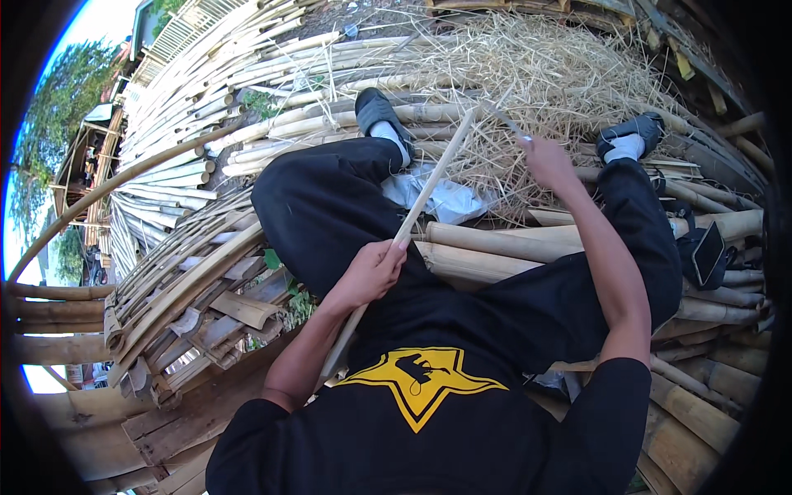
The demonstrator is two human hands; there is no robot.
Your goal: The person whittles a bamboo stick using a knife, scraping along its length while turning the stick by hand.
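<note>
1. Bright daylight fills the scene; the sky (pixel 78 29) at the upper left corner is washed out to white-blue.
2. Sun falls hard on the straw heap (pixel 544 74) and the pale bamboo poles (pixel 190 99), which glare.
3. The black trousers (pixel 330 206) and shirt (pixel 429 429) lose detail in shade.
4. Fisheye bending curves the poles toward the rim, and a black vignette rings the picture.
5. Focus is fairly sharp in the middle, softer at the edges.
</note>
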